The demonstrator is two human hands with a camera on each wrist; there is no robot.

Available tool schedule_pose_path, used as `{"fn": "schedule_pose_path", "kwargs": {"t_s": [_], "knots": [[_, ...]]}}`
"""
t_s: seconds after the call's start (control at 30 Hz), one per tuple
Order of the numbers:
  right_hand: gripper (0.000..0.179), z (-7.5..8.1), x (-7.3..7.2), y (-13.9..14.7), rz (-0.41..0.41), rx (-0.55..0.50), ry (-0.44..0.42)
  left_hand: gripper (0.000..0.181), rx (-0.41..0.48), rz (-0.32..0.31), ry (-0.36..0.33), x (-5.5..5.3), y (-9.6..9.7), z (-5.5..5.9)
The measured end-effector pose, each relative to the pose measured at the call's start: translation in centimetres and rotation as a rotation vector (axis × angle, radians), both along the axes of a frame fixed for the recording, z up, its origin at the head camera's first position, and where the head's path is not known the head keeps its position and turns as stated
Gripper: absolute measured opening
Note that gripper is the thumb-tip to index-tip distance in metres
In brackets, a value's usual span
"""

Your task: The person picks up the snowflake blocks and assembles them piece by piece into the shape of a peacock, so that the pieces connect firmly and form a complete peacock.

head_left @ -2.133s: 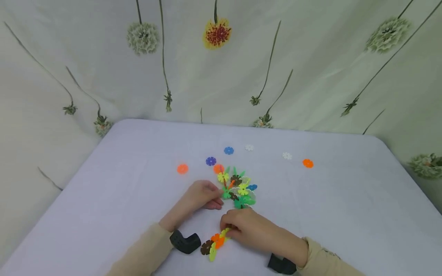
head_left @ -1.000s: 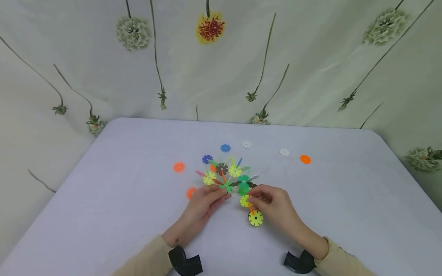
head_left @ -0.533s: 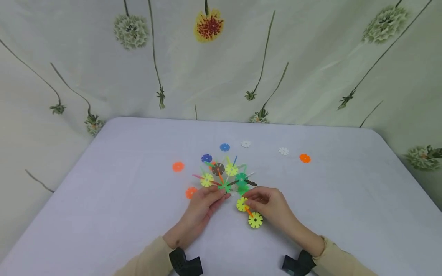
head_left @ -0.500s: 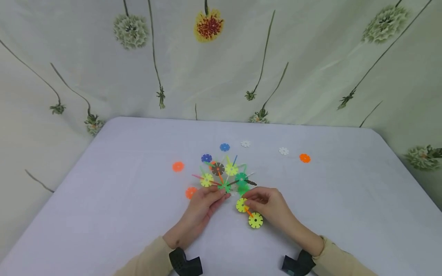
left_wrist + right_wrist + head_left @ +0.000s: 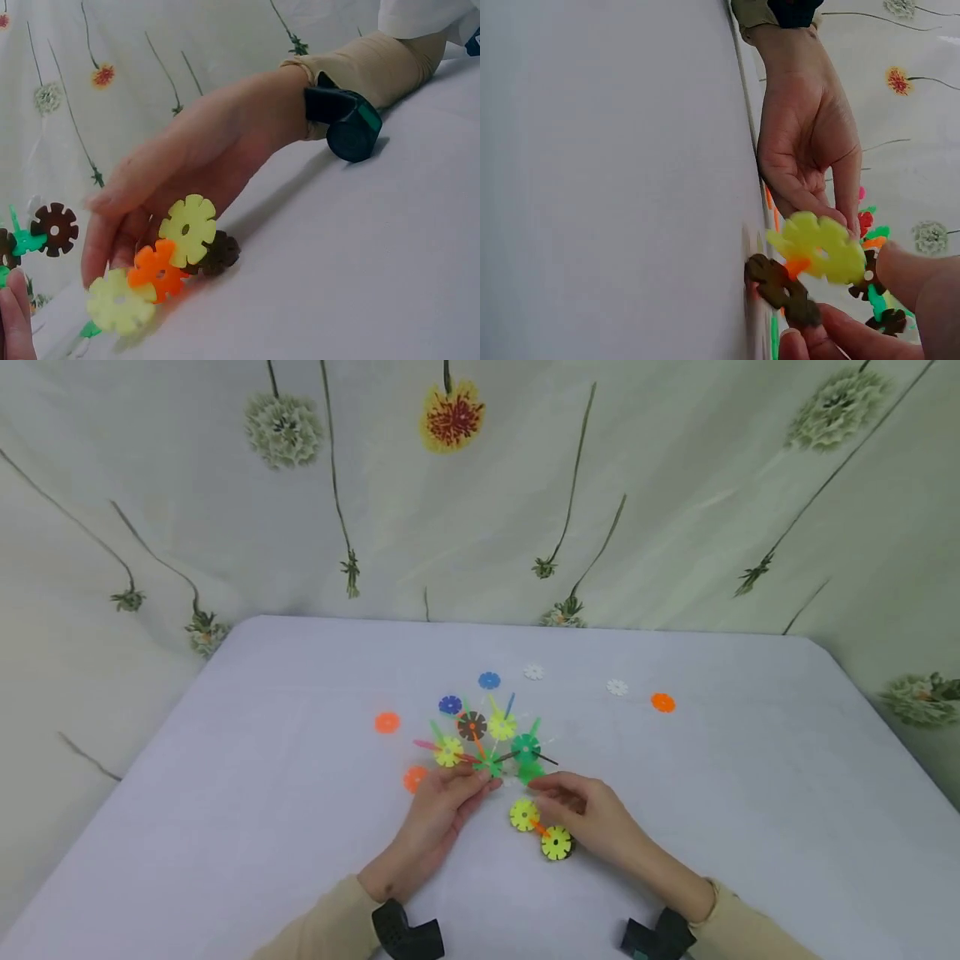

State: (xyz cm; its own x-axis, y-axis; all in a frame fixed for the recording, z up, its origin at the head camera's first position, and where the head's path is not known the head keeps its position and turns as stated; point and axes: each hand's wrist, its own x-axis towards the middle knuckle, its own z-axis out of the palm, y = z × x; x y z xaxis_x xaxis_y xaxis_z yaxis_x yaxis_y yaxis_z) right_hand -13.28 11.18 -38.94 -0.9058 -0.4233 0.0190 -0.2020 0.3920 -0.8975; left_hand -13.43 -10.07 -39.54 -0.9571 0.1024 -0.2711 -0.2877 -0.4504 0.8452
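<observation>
My left hand [image 5: 450, 802] pinches the green disc [image 5: 488, 766] at the near edge of a cluster of notched, flower-shaped interlocking discs. The cluster has brown [image 5: 472, 726], yellow [image 5: 502, 725] and dark green [image 5: 526, 748] discs, with others standing edge-on. My right hand [image 5: 588, 810] hovers beside a short chain of yellow [image 5: 524, 815], orange [image 5: 160, 271] and brown [image 5: 217, 253] discs on the table. In the left wrist view its fingers [image 5: 97, 247] hang loosely behind the chain. The right wrist view shows a gap between its thumb [image 5: 907, 274] and fingers.
Loose discs lie on the white table [image 5: 750, 777]: orange ones [image 5: 387, 722] on the left, blue [image 5: 489, 680] and purple [image 5: 450, 704] behind the cluster, white [image 5: 617, 687] and orange [image 5: 663, 702] at the right. A flower-print cloth [image 5: 675, 485] hangs behind the table.
My right hand brought the yellow-ended chain from the near side up beside the cluster, then lowered it slightly and let go. My left hand keeps its pinch on the cluster, which shifted slightly left.
</observation>
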Motion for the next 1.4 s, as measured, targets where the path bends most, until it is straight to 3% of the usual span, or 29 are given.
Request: {"fn": "schedule_pose_path", "kwargs": {"t_s": [0.17,0.4,0.5,0.7,1.0,1.2,1.4], "knots": [[0.036,0.0,1.6,1.4,0.044,0.151,0.122,0.014,0.001,-0.001,0.011,0.1,0.1,0.0],[0.037,-0.4,2.3,0.9,0.067,0.302,0.236,0.012,0.019,0.003,0.019,0.1,0.1,0.0],[0.034,-0.7,2.2,0.8,0.051,0.275,0.273,0.011,0.017,0.002,0.016,0.0,0.1,-0.1],[0.035,-1.1,1.6,0.9,0.026,0.107,0.297,0.009,0.014,-0.010,0.006,-0.1,0.1,-0.1],[0.044,-1.0,1.2,1.2,-0.132,-0.076,0.446,0.011,0.013,-0.021,-0.021,0.0,0.2,0.0],[0.049,-0.7,1.0,1.1,-0.217,-0.067,0.531,0.008,0.052,0.016,-0.045,0.3,0.9,0.3],[0.047,-0.8,0.7,0.8,-0.243,-0.041,0.532,0.009,0.091,0.057,-0.075,0.6,1.6,0.3]]}}
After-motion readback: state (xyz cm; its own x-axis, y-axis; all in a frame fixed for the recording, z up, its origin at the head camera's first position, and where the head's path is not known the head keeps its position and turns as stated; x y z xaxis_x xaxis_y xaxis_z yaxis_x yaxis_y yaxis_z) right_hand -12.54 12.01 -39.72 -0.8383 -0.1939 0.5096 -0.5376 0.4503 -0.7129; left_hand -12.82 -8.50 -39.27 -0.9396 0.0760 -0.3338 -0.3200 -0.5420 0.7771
